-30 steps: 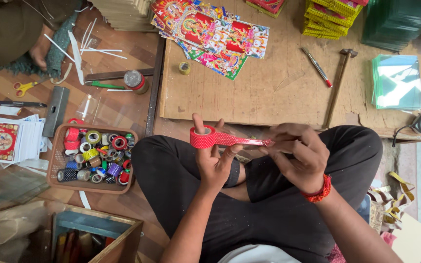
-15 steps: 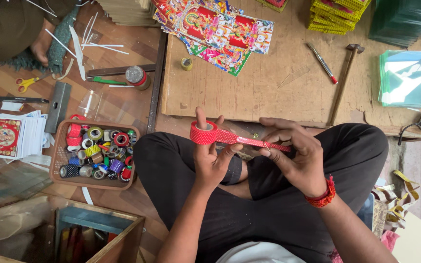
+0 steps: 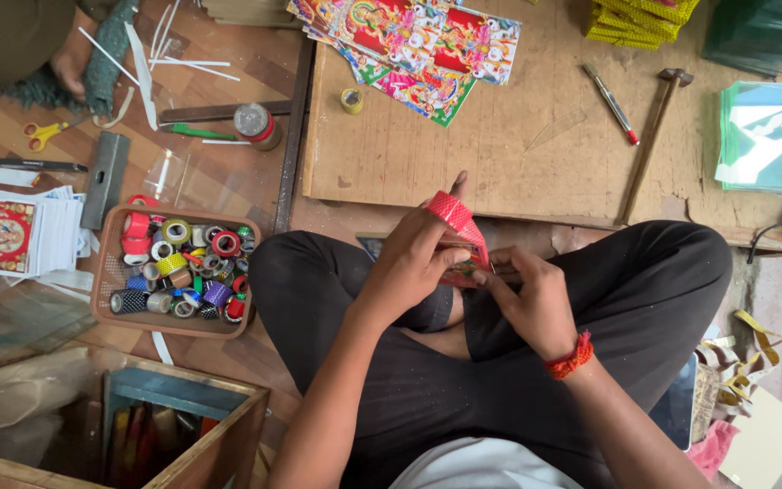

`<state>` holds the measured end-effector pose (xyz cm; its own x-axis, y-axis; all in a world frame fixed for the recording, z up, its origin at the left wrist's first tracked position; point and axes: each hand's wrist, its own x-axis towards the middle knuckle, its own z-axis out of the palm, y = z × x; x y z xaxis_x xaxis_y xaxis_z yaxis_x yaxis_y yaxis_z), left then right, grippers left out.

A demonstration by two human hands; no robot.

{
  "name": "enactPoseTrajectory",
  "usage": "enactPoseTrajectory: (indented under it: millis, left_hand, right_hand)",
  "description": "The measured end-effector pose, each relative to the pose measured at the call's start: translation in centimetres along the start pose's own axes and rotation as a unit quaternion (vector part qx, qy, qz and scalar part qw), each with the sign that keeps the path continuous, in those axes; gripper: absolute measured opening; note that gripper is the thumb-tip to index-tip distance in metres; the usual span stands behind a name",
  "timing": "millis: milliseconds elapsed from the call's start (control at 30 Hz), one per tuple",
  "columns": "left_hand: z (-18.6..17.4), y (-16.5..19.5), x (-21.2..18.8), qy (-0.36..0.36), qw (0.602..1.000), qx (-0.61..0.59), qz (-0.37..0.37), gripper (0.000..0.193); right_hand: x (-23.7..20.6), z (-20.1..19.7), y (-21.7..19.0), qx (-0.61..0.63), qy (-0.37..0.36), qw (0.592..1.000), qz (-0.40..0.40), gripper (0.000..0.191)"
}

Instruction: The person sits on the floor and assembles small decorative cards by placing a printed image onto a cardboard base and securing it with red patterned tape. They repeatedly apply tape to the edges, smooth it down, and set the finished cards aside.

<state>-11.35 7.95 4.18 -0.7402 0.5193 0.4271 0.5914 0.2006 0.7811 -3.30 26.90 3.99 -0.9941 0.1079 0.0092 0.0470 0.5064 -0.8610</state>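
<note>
Tape roll point(image 3: 452, 215) in the hands was red with a fine mesh pattern. Wrist band point(image 3: 569, 357) was red-orange, trousers point(image 3: 653, 290) black. Brown tray point(image 3: 110, 272) at left held rolls in red, yellow, purple, silver and black. Scissors point(image 3: 40, 134) far left were yellow-handled. Far prints point(image 3: 414, 41) were multicoloured, mostly red and green. Glass sheets point(image 3: 765, 136) at right were greenish.
</note>
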Motion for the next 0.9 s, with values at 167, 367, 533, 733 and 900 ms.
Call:
enactPoseTrajectory:
  millis: [167,367,533,733,900]
  left_hand:
    - [1.5,-0.8,0.6,-0.063,0.997,0.04,-0.032,0.06]
    - [1.2,-4.3,-0.7,0.166,0.955,0.21,-0.131,0.049]
    - [-0.6,-8.7,-2.7,0.216,0.843,-0.314,-0.38,0.078]
    - [3.6,-11.6,-4.3,0.328,0.813,-0.398,-0.271,0.036]
    - [4.6,-12.4,-5.3,0.343,0.821,-0.378,-0.257,0.032]
  right_hand:
    - [0.0,0.9,2.6,-0.01,-0.019,0.999,0.025,0.026]
    - [0.5,2.4,5.9,0.143,-0.026,0.988,0.055,0.029]
    - [0.4,3.0,7.8,0.235,-0.022,0.968,0.08,0.036]
    - [0.4,3.2,8.5,0.248,-0.032,0.965,0.086,0.036]
    - [0.1,3.3,8.4,0.247,-0.035,0.965,0.084,0.035]
